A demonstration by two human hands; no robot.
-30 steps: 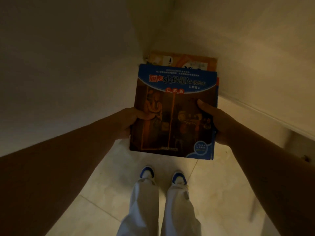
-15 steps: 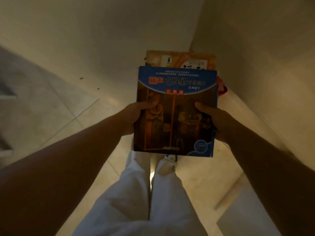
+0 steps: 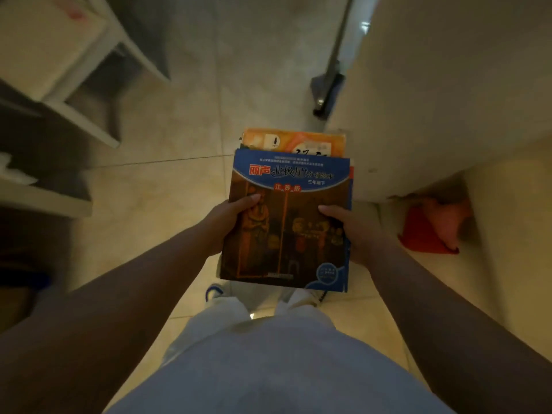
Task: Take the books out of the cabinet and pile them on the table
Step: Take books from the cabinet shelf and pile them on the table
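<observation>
A pale tiled floor [image 3: 179, 180] spreads below, with white shelving [image 3: 74, 85] at the upper left and a red cloth [image 3: 424, 231] lying at the right. Above the person's white shoes, a stack of books [image 3: 286, 228] is held flat between both hands. The left hand [image 3: 230, 222] clasps its left edge and the right hand [image 3: 349, 228] its right edge, each thumb pressed on the blue-topped cover.
</observation>
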